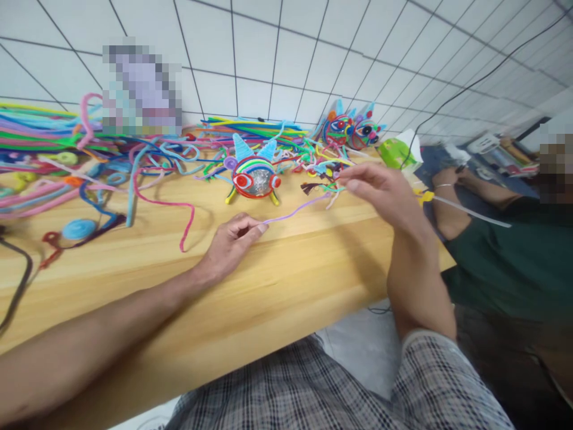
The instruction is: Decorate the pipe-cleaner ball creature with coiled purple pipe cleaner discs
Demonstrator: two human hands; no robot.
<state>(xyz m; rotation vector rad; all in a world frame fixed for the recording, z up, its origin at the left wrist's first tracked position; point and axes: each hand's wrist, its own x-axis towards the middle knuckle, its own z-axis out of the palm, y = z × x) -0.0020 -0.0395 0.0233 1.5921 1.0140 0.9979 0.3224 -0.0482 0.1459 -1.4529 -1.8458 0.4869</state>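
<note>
Between the thumb and fingers of my left hand [235,242] is one end of a thin purple pipe cleaner [298,209], which runs up to the right above the wooden table. My right hand [380,194] is at a pile of small coloured pieces [324,173], its thumb and fingers pinched together; what they hold is too small to make out. A round craft figure [257,179] with blue ears, red eyes and yellow feet stands just behind my left hand.
Bundles of coloured pipe cleaners [40,134] line the back of the wooden table [250,292] by the tiled wall. Two more figures [351,128] and a green-white packet [400,149] are at the back right. Another person's arm [452,209] is beyond the right edge.
</note>
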